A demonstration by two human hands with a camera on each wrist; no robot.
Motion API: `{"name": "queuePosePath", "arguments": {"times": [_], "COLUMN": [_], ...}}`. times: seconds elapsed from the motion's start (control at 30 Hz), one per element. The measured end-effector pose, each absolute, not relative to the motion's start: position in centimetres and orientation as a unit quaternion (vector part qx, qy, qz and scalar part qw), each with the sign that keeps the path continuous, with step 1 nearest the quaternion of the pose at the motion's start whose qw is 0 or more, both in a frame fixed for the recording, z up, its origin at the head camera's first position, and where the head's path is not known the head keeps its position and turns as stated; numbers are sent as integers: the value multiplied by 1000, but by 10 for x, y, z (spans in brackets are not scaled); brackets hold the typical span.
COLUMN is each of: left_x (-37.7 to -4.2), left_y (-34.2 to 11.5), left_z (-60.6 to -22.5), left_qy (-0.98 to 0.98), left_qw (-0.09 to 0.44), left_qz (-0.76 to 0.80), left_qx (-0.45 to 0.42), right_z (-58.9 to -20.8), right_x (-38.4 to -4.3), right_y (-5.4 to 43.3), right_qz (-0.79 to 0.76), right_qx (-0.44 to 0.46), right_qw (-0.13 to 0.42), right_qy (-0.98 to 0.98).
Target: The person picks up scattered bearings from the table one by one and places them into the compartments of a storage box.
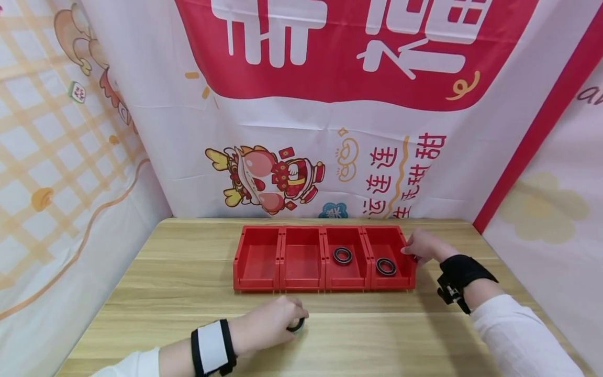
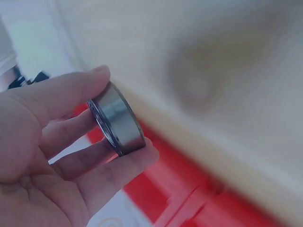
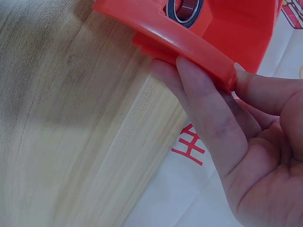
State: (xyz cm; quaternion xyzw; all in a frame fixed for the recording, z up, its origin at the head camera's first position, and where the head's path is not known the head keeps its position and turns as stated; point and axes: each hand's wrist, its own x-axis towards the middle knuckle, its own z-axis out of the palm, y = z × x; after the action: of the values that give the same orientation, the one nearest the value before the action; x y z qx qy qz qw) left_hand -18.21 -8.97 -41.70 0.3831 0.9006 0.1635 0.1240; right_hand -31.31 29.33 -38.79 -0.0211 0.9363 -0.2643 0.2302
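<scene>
My left hand point(image 1: 272, 323) pinches a bearing point(image 2: 118, 119) between thumb and fingers, in front of the row of red bins. Its smooth metal outer ring shows in the left wrist view. At the row's right end, my right hand point(image 1: 424, 247) grips the side wall of the rightmost red bin point(image 3: 165, 30), thumb on the inner side and fingers outside. One black-sealed bearing point(image 1: 386, 267) lies in that bin near its front. Another bearing point(image 1: 343, 256) lies in the bin beside it. The two left bins point(image 1: 257, 256) hold nothing.
The bins stand side by side toward the back of a wooden table point(image 1: 188, 272). A printed cloth point(image 1: 292, 120) hangs behind the table, and more cloth point(image 1: 61, 157) hangs on the left. Black straps with devices wrap both wrists.
</scene>
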Motion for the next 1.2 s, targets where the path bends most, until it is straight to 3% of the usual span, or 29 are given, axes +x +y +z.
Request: {"name": "queuePosePath", "arguments": {"times": [0.3, 0.5, 0.9, 1.2], "left_x": [-217, -247, -300, -315], "left_y": [-80, -76, -54, -44], "left_z": [-348, -327, -366, -405], "left_qy": [910, 911, 938, 948], "left_qw": [99, 87, 96, 102], "left_qz": [169, 187, 186, 181], "left_qx": [365, 358, 276, 243], "right_z": [-387, -388, -389, -391], "right_x": [-312, -312, -314, -316], "right_y": [297, 299, 298, 296], "right_qz": [-267, -266, -260, -243], "right_qx": [-28, -23, -26, -37], "right_qw": [228, 230, 229, 221], "right_qy": [936, 936, 938, 944]}}
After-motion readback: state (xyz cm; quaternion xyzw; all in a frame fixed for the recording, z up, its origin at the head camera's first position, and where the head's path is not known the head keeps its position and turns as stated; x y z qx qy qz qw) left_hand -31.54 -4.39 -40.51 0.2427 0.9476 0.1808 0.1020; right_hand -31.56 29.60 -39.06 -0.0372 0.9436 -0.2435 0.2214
